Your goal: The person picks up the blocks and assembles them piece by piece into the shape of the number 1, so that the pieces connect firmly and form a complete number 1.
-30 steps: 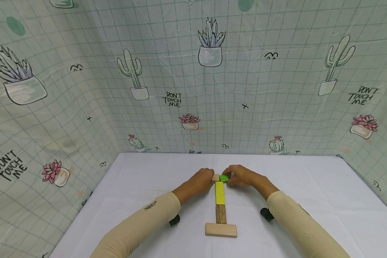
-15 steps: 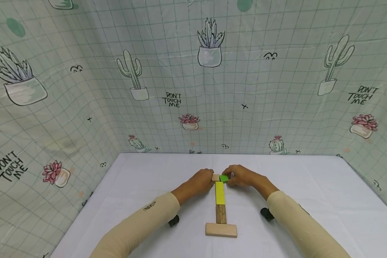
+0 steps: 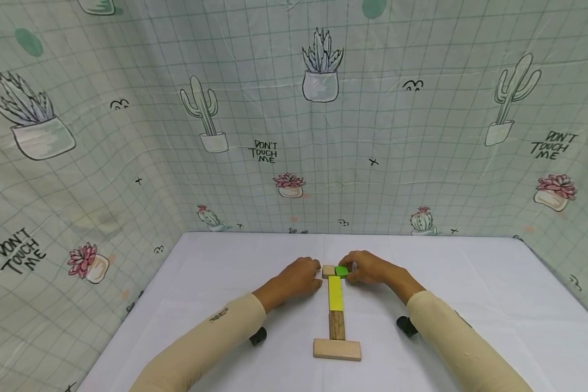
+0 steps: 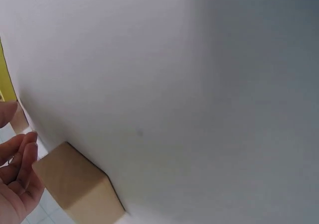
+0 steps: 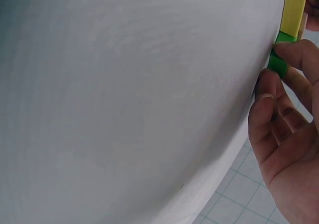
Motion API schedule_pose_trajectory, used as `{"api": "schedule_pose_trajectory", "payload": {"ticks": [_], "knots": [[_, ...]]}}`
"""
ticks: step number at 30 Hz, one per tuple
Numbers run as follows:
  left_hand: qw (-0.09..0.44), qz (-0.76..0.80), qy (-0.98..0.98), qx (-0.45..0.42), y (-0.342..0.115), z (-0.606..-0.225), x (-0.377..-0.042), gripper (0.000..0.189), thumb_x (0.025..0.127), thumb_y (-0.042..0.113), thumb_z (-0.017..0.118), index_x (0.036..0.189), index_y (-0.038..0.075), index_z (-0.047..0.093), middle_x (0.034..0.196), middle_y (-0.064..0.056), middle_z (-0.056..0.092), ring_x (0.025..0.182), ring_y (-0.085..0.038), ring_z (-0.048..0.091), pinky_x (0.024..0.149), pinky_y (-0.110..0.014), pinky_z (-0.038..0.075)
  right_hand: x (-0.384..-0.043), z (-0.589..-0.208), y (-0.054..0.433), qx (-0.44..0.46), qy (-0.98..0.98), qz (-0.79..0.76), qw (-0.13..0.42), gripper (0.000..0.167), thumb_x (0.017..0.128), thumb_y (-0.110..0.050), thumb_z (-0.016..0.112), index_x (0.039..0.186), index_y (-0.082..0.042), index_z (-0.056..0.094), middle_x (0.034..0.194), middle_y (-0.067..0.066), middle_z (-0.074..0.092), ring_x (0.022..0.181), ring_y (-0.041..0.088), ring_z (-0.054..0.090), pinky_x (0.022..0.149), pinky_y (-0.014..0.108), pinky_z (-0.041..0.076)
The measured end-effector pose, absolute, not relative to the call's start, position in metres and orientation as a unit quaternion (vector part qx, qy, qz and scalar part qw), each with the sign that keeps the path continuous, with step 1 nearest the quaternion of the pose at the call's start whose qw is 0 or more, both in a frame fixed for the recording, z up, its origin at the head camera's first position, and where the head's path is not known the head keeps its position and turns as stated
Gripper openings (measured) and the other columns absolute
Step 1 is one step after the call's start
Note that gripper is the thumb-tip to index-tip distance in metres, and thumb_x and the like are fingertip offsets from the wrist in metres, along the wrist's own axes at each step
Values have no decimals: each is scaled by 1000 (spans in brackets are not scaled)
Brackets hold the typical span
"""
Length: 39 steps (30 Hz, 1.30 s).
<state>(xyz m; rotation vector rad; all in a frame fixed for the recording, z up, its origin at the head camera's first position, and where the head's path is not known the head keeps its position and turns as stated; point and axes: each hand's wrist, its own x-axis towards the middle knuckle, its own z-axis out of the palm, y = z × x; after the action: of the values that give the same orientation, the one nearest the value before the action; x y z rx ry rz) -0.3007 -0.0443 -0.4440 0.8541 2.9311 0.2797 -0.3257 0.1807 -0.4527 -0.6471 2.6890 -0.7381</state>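
My right hand (image 3: 367, 267) pinches a small green block (image 3: 341, 271) between thumb and fingers. Left of that block, side by side with it, is a small plain wooden block (image 3: 328, 271). My left hand (image 3: 299, 277) is just left of the plain block, thumb and fingers parted with a small gap to it. Below the pair, a yellow block (image 3: 335, 294) runs down to a dark brown wooden block (image 3: 337, 325), and a long plain wooden block (image 3: 337, 349) lies crosswise at the bottom. In the left wrist view, a plain wooden block (image 4: 79, 184) shows large beside the fingers.
The blocks lie on a white-covered table (image 3: 225, 256). Behind it hangs a gridded cloth (image 3: 372, 125) with cactus drawings. A small black device (image 3: 258, 336) sits below the left forearm, another black device (image 3: 406, 325) below the right.
My left hand has let go of the small plain block and drawn back slightly to the left, its thumb now apart from the fingers. My right hand stays on the green block.
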Motion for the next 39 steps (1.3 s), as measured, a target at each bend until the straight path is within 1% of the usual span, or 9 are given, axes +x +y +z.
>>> {"api": "schedule_pose_trajectory", "payload": {"ticks": [2, 9, 13, 24, 29, 35, 39], "knots": [[36, 83, 957, 274, -48, -444, -300, 38, 96, 28, 69, 124, 2, 66, 113, -10, 71, 105, -21, 66, 90, -31, 54, -326, -452, 180, -224, 930, -257, 140, 35, 86, -8, 73, 121, -10, 71, 101, -1, 65, 96, 18, 55, 91, 42, 49], [60, 77, 964, 248, -57, -440, -295, 40, 97, 32, 67, 127, 6, 65, 115, -8, 69, 109, -21, 64, 94, -33, 53, -326, -453, 179, -222, 930, -258, 139, 36, 86, -8, 74, 122, -8, 70, 101, 0, 64, 96, 18, 55, 90, 42, 49], [68, 70, 968, 231, -61, -439, -291, 40, 97, 33, 67, 127, 7, 65, 116, -8, 68, 110, -21, 63, 95, -35, 53, -325, -453, 180, -224, 929, -262, 135, 36, 86, -7, 74, 122, -7, 70, 101, 1, 65, 95, 18, 55, 88, 41, 50], [77, 75, 966, 234, -75, -431, -282, 40, 95, 34, 69, 125, 7, 66, 116, -6, 68, 110, -22, 63, 96, -37, 51, -326, -454, 180, -230, 927, -264, 132, 36, 85, -6, 74, 121, -6, 71, 99, 0, 64, 92, 18, 54, 84, 38, 49], [73, 67, 968, 231, -77, -430, -280, 41, 95, 36, 70, 125, 8, 67, 116, -6, 69, 111, -22, 63, 96, -37, 52, -326, -454, 181, -229, 927, -267, 131, 36, 84, -6, 74, 120, -6, 71, 99, 1, 64, 92, 18, 54, 84, 38, 49], [63, 47, 971, 224, -82, -431, -276, 44, 93, 40, 71, 125, 9, 68, 121, -8, 68, 114, -25, 62, 98, -41, 51, -326, -454, 181, -230, 925, -270, 133, 37, 84, -6, 74, 121, -6, 70, 100, 1, 65, 92, 18, 54, 85, 38, 49], [63, 37, 972, 221, -87, -429, -274, 47, 91, 42, 72, 125, 9, 67, 121, -9, 67, 113, -27, 62, 98, -42, 51, -326, -453, 181, -230, 925, -272, 136, 38, 84, -7, 74, 122, -5, 70, 99, 0, 64, 92, 18, 54, 84, 37, 49]]}}
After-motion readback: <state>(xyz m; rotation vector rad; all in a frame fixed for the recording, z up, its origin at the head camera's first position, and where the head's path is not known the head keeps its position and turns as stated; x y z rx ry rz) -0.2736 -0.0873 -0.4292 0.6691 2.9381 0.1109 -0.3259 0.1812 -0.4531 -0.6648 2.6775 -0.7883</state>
